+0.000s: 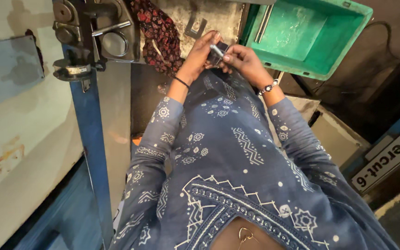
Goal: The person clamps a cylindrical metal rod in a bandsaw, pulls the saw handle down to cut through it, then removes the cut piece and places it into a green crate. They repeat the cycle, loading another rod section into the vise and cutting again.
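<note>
Metal part (217, 52) upright between both hands' fingertips.

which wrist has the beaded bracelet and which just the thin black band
The right hand wears the beaded bracelet; the left hand wears only a thin black band. Both hands hold a small metal part.
</note>
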A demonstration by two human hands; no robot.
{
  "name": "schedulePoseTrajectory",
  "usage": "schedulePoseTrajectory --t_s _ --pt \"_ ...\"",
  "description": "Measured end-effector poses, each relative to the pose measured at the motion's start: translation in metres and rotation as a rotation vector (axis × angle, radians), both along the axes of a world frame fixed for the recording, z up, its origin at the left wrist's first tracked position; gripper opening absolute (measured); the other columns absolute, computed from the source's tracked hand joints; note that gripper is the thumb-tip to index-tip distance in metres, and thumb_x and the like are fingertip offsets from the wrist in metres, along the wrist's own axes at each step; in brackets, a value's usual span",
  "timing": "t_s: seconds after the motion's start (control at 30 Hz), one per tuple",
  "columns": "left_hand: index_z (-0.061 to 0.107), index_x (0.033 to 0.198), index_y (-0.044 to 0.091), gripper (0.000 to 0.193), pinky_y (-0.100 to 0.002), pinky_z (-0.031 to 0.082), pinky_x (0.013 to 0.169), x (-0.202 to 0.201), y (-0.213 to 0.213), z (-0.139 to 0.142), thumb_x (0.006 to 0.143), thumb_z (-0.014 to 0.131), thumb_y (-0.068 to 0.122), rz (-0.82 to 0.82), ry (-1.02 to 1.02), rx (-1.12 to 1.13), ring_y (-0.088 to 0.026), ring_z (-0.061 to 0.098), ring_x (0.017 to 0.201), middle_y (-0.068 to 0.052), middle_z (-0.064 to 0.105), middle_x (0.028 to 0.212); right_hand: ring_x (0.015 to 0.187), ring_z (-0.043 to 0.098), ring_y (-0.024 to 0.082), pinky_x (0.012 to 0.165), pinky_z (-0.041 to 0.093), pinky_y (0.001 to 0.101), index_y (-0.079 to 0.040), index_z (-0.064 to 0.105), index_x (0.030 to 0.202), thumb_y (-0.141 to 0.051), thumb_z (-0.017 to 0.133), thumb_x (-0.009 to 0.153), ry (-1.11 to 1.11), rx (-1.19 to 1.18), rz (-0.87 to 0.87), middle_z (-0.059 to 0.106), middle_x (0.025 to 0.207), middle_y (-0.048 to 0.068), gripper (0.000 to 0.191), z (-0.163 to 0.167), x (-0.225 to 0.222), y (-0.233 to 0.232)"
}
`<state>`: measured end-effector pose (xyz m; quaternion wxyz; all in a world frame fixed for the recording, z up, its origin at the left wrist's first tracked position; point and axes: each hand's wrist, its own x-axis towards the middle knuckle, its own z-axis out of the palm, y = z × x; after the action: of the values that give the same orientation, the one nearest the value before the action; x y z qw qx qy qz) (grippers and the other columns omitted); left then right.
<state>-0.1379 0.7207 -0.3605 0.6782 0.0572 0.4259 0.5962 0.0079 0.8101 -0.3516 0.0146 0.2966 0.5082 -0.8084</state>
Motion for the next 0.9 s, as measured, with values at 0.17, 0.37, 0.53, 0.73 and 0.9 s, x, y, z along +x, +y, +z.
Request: schedulePoseTrajectory --t_s 0.17,0.37,0.53,0.73,0.9 --pt "0.065 0.124 0.009 0.030 -0.021 0.036 0.045 0.006 0.005 -0.016 0.105 0.061 0.032 0.009 0.101 -0.088 -0.003 0.052 0.058 0.005 0.065 0.083 0.065 0.054 0.006 0.058 0.040 0.0225 -0.009 0.063 0.095 -0.030 0.061 0.108 -0.164 0.037 -0.096 0.062 0.078 -0.003 0.025 -0.012 0.002 -0.009" --pt "0.070 0.116 0.007 0.037 -0.026 0.043 0.053 0.011 -0.003 -0.044 0.101 0.066 0.040 -0.030 0.315 -0.306 -0.009 0.055 0.064 0.002 0.066 0.085 0.056 0.049 0.006 0.049 0.035 0.0255 -0.012 0.057 0.073 -0.023 0.076 0.095 -0.226 0.059 -0.441 0.059 0.067 -0.005 0.031 -0.013 -0.007 -0.019" --pt "0.068 0.114 0.011 0.033 -0.048 0.052 0.072 0.003 -0.013 -0.043 0.102 0.064 0.041 -0.272 1.296 -0.396 -0.035 0.065 0.088 -0.014 0.069 0.093 0.059 0.038 0.004 0.050 0.030 0.0262 -0.012 0.056 0.080 -0.032 0.067 0.104 -0.273 0.266 -0.431 0.047 0.068 -0.008 0.033 0.004 -0.011 -0.004" --pt "0.060 0.121 0.006 0.040 -0.046 0.052 0.100 -0.005 -0.009 -0.001 0.087 0.074 0.022 0.129 1.861 -0.397 -0.039 0.057 0.119 -0.016 0.055 0.128 0.063 0.044 0.006 0.054 0.038 0.0275 -0.006 0.061 0.085 -0.040 0.056 0.108 -0.262 0.512 -0.303 0.051 0.069 -0.005 0.042 0.031 -0.029 -0.003" --pt "0.058 0.132 0.002 0.061 -0.046 0.050 0.094 -0.021 -0.004 0.010 0.078 0.078 0.021 -0.013 1.797 -0.474 -0.041 0.056 0.113 -0.021 0.057 0.119 0.061 0.048 0.009 0.055 0.041 0.0286 -0.005 0.068 0.097 -0.037 0.055 0.106 -0.248 0.513 -0.273 0.055 0.068 -0.001 0.036 0.052 -0.045 -0.012"
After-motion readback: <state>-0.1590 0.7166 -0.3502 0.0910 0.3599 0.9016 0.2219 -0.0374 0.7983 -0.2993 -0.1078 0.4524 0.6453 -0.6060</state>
